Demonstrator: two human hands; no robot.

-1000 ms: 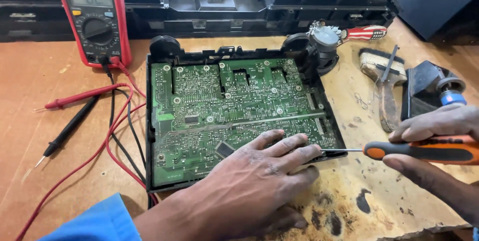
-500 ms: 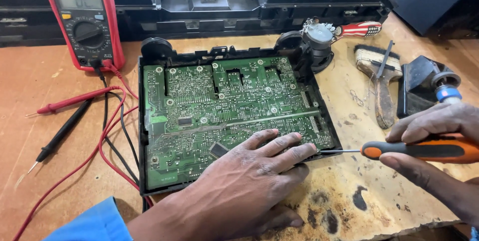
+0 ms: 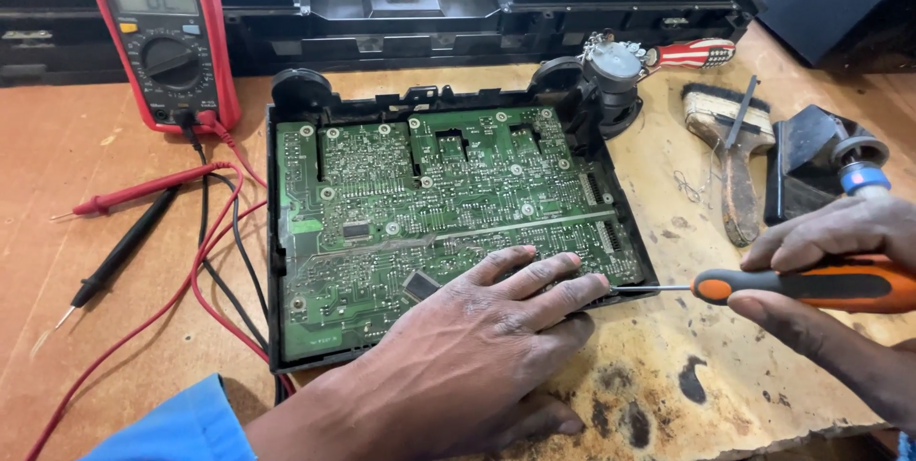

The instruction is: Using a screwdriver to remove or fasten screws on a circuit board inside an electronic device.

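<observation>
Circuit board [image 3: 429,203], green, sits in black tray on bench. My left hand [image 3: 468,356] flat, fingers spread on board's near edge. My right hand [image 3: 840,270] grips orange screwdriver [image 3: 801,285], tip at board's right edge.

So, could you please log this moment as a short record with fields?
Left hand: left hand flat on the green circuit board
Right hand: right hand holding the orange-handled screwdriver, tip at the board's right edge
Board housing: black tray
Left of board: red multimeter, red probe, black probe
Right of board: brush
Surface: wooden bench
</observation>
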